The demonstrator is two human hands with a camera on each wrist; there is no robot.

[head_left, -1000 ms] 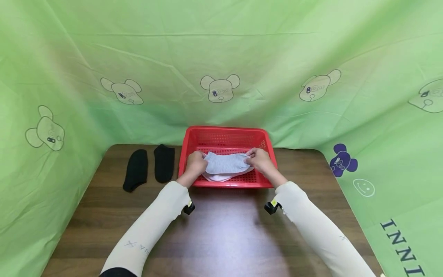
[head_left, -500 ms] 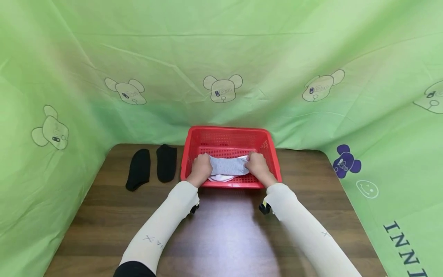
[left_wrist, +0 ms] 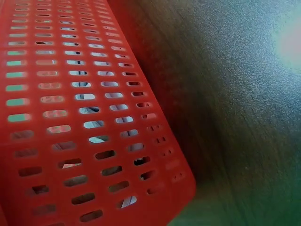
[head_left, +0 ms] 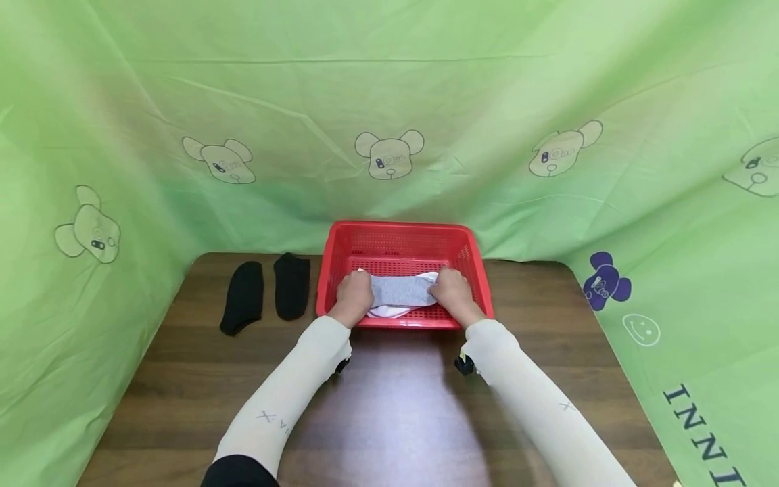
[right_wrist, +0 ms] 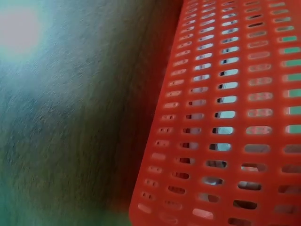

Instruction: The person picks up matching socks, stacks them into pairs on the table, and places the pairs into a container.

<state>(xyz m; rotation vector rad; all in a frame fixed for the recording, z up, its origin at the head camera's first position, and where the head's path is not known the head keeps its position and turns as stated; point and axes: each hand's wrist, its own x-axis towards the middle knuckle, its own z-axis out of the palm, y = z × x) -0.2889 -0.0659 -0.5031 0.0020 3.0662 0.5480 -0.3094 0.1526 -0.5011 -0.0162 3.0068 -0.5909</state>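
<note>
In the head view a light grey ankle sock (head_left: pixel 402 291) is stretched level between my two hands, inside the red plastic basket (head_left: pixel 402 224). My left hand (head_left: pixel 355 296) grips its left end with curled fingers. At the other end, my right hand (head_left: pixel 453 292) grips it the same way, knuckles up. A white sock (head_left: pixel 389 312) lies below the grey one on the basket floor and is partly covered. Both wrist views are filled by the slotted basket wall (left_wrist: pixel 162 207), which hides the hands; pale cloth shows through its slots.
Two black socks (head_left: pixel 243 297) lie side by side on the wooden table (head_left: pixel 402 406), left of the basket. A green curtain (head_left: pixel 389 88) with bear prints encloses the table at the back and sides, close behind the basket.
My hands have gone from pinching the grey sock's ends with fingertips to a curled grip, slightly closer together. Over the last half second they have hardly moved.
</note>
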